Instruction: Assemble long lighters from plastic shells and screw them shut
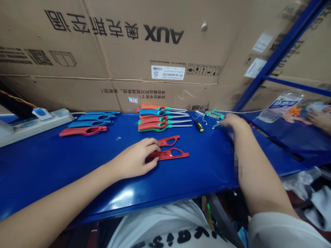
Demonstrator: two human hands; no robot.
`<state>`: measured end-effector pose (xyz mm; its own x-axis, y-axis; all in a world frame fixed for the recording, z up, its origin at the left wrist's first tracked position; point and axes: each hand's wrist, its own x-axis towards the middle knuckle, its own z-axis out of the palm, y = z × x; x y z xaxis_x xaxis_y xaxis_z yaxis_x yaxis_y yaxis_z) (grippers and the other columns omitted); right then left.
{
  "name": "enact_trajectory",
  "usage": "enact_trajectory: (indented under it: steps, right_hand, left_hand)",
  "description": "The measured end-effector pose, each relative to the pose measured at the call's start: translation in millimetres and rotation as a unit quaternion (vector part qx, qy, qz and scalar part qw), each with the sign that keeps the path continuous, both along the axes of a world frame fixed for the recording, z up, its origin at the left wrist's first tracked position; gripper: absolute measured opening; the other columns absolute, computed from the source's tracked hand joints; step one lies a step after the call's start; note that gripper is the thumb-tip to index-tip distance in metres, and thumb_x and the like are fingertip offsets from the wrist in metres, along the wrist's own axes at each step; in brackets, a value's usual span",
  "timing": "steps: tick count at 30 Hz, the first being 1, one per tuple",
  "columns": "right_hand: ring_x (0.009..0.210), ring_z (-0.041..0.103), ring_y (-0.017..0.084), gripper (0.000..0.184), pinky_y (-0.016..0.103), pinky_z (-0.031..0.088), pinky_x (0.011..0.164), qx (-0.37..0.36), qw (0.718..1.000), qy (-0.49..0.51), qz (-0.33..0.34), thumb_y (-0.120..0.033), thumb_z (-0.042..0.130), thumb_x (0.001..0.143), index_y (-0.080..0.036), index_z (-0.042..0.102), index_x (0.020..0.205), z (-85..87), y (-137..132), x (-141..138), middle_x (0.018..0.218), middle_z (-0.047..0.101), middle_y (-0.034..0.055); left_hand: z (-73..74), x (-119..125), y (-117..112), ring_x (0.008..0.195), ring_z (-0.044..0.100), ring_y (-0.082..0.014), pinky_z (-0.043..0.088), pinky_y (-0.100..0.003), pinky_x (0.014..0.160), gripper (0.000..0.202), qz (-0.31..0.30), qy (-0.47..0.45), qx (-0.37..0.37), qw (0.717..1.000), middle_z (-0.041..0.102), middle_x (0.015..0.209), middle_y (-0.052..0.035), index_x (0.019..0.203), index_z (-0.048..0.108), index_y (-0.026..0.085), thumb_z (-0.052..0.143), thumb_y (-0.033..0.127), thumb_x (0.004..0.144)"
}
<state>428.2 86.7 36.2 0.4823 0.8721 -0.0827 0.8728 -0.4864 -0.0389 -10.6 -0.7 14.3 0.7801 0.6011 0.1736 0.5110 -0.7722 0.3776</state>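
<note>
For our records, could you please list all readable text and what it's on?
"AUX": cardboard box
"奥克斯空调": same
"师傅您辛苦了!": same
"请在搬运时对我温柔些,谢谢您!": same
"25": white label
"KFR-46G…": same label
"120x40": right-hand carton
Too small or unclear: bottle label, shirt lettering, remaining print.

Cardboard point(129, 55) reads AUX (upside down); white label point(168, 72) there: 25.

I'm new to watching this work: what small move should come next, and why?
Perhaps the right hand should carry one piece from the small teal parts to the red casing halves: it is at the edge of those parts, while the left hand rests at the halves, which lie unjoined.
</note>
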Motion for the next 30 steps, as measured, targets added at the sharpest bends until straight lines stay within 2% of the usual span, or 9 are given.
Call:
enact_trajectory:
  steps: [4, 8, 10, 15, 18, 22, 27, 30]
  right_hand:
    - [0.093, 0.068, 0.03, 0.02, 0.035, 0.05, 0.075, -0.045, 0.998, 0.025, -0.021, -0.022, 0.062, 0.087, -0.01, 0.074, 0.098, 5.6, -2.1, -6.3, 0.096, 0.071, 0.0205]
    - [0.079, 0.068, 0.023, 0.018, 0.03, 0.05, 0.069, -0.062, 0.996, 0.053, -0.023, -0.015, 0.058, 0.087, -0.011, 0.074, 0.094, 9.7, -2.4, -12.2, 0.088, 0.072, 0.0154]
    - [0.08, 0.069, 0.022, 0.019, 0.028, 0.051, 0.069, -0.059, 0.996, 0.056, -0.023, -0.015, 0.057, 0.087, -0.012, 0.074, 0.096, 11.7, -1.9, -13.4, 0.09, 0.073, 0.0144]
    - [0.106, 0.067, 0.031, 0.027, 0.034, 0.052, 0.08, -0.035, 0.998, -0.006, -0.042, -0.013, 0.059, 0.086, -0.009, 0.071, 0.109, 15.2, -5.1, -6.5, 0.11, 0.07, 0.0226]
    - [0.101, 0.068, 0.033, 0.023, 0.036, 0.053, 0.077, -0.055, 0.997, -0.022, -0.057, -0.011, 0.062, 0.082, -0.011, 0.073, 0.103, 13.3, -9.1, -0.3, 0.103, 0.071, 0.0221]
    - [0.087, 0.07, 0.028, 0.016, 0.033, 0.051, 0.072, -0.082, 0.995, -0.017, -0.052, -0.012, 0.065, 0.08, -0.01, 0.073, 0.094, 10.0, -11.7, 0.9, 0.086, 0.07, 0.0178]
    - [0.097, 0.069, 0.03, 0.017, 0.033, 0.051, 0.076, -0.081, 0.996, -0.024, -0.026, -0.01, 0.067, 0.077, -0.008, 0.072, 0.093, 10.7, -8.2, -8.7, 0.096, 0.07, 0.0204]
    - [0.095, 0.069, 0.029, 0.013, 0.033, 0.052, 0.078, -0.08, 0.997, -0.011, -0.006, -0.01, 0.068, 0.076, -0.013, 0.073, 0.088, 11.1, -6.9, -14.7, 0.092, 0.071, 0.016]
  left_hand:
    - [0.9, -1.4, 0.2, 0.099, 0.064, -0.0235, 0.054, -0.035, 0.082, 0.03, 0.012, 0.011, 0.003, 1.0, 0.062, 0.119, -0.0082, 0.116, 0.061, 0.021, 0.051, 0.021, 0.089]
    - [1.4, -1.3, 0.6, 0.102, 0.063, -0.0243, 0.053, -0.036, 0.084, 0.037, 0.005, 0.022, 0.011, 1.0, 0.061, 0.12, -0.0082, 0.12, 0.06, 0.021, 0.05, 0.016, 0.085]
    - [1.3, -1.1, 0.9, 0.102, 0.063, -0.0244, 0.053, -0.036, 0.085, 0.037, 0.004, 0.024, 0.014, 1.0, 0.061, 0.12, -0.0085, 0.119, 0.06, 0.021, 0.05, 0.015, 0.085]
    - [1.2, -1.1, 1.7, 0.102, 0.064, -0.0249, 0.054, -0.036, 0.086, 0.037, 0.002, 0.013, 0.015, 1.0, 0.063, 0.119, -0.009, 0.118, 0.062, 0.021, 0.05, 0.014, 0.084]
    - [1.1, -1.3, 2.1, 0.104, 0.063, -0.0255, 0.054, -0.038, 0.088, 0.037, -0.002, 0.016, 0.02, 1.0, 0.063, 0.119, -0.0094, 0.118, 0.062, 0.02, 0.05, 0.013, 0.084]
    - [0.7, -1.8, 2.9, 0.108, 0.062, -0.0258, 0.053, -0.038, 0.09, 0.037, -0.003, 0.027, 0.028, 0.999, 0.062, 0.121, -0.0092, 0.118, 0.061, 0.02, 0.048, 0.013, 0.085]
    - [0.0, -2.1, 3.7, 0.109, 0.062, -0.0262, 0.053, -0.038, 0.09, 0.036, -0.005, 0.03, 0.03, 0.999, 0.062, 0.119, -0.0087, 0.117, 0.062, 0.02, 0.049, 0.012, 0.085]
    - [0.0, -2.1, 4.0, 0.109, 0.062, -0.0261, 0.053, -0.038, 0.091, 0.036, -0.007, 0.031, 0.032, 0.999, 0.063, 0.119, -0.0086, 0.117, 0.062, 0.02, 0.049, 0.011, 0.085]
